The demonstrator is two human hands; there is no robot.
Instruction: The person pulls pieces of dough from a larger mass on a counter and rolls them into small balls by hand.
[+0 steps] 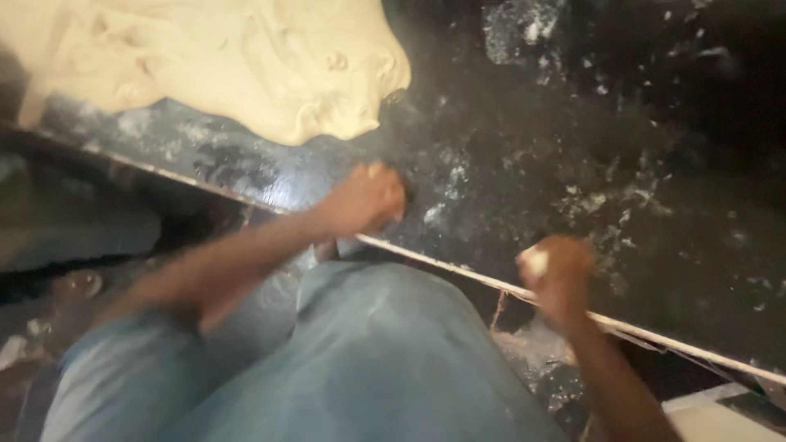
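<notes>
A large mass of pale dough (pixel 246 57) lies on a dark, flour-dusted work surface (pixel 573 123) at the upper left. My left hand (pixel 364 199) is closed near the table's front edge, just below the dough mass, with a small pale bit showing at its top. At the table edge to the right, my right hand (pixel 557 274) is closed around a small pale piece of dough (pixel 536 260). Both hands are blurred by motion.
The table's front edge (pixel 458 270) runs diagonally from the left down to the lower right. Flour smears and crumbs (pixel 606 205) dot the dark top. My blue-clad legs (pixel 368 360) fill the lower middle. A pale object (pixel 720 421) sits at the bottom right.
</notes>
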